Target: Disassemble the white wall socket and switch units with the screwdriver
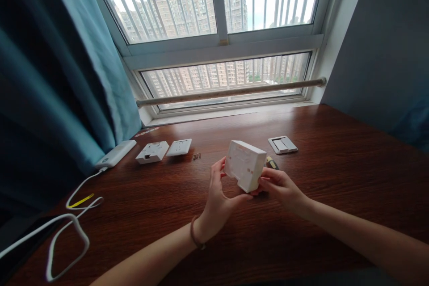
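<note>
A white plastic wall box (244, 164) is held above the dark wooden table (335, 170), tilted, with its back facing me. My left hand (219, 196) grips its left side and lower edge, thumb and fingers curled around it. Its right lower corner is held by my right hand (279, 187), fingers closed on it. A yellow-and-black tool handle (272, 162) peeks out on the table just behind my right hand.
On the table lie a white switch plate (283, 144) at the back right, another white box (152, 152), a white socket plate (179, 147) and small screws (196, 156). A white power bank (115, 153) with a looping white cable (67, 223) sits at the left by the teal curtain (67, 76).
</note>
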Action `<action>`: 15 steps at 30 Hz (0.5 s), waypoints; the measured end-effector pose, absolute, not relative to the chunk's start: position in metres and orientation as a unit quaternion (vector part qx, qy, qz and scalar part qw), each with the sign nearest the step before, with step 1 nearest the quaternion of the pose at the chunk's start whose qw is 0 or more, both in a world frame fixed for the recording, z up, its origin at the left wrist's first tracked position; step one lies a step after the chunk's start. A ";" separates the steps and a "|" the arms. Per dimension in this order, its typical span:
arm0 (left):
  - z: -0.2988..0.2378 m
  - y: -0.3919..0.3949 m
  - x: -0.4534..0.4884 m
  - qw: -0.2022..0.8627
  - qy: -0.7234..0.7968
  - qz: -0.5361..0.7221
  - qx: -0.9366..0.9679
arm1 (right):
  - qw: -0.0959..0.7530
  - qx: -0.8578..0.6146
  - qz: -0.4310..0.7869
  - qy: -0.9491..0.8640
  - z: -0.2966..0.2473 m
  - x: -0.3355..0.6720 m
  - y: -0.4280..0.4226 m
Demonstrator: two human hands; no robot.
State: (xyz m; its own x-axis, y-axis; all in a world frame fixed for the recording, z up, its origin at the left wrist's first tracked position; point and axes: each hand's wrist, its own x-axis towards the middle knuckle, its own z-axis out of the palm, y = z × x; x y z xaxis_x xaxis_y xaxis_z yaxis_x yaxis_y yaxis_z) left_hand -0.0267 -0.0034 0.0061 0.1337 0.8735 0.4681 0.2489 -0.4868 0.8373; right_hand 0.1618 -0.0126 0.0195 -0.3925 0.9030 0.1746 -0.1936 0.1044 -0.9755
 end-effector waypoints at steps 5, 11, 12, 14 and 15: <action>0.012 -0.013 -0.025 0.294 0.413 0.518 0.689 | 0.432 -0.287 0.575 -0.633 0.014 0.158 -0.015; 0.043 0.011 -0.047 0.160 0.489 0.556 0.653 | 0.470 -0.354 0.524 -0.615 0.017 0.162 -0.011; 0.046 0.018 -0.058 0.146 0.499 0.574 0.632 | 0.475 -0.365 0.507 -0.619 0.018 0.164 -0.009; 0.046 0.031 -0.087 0.102 0.530 0.596 0.594 | 0.472 -0.374 0.480 -0.638 0.018 0.167 -0.006; 0.043 0.036 -0.105 0.077 0.552 0.594 0.579 | 0.467 -0.374 0.469 -0.650 0.018 0.168 -0.005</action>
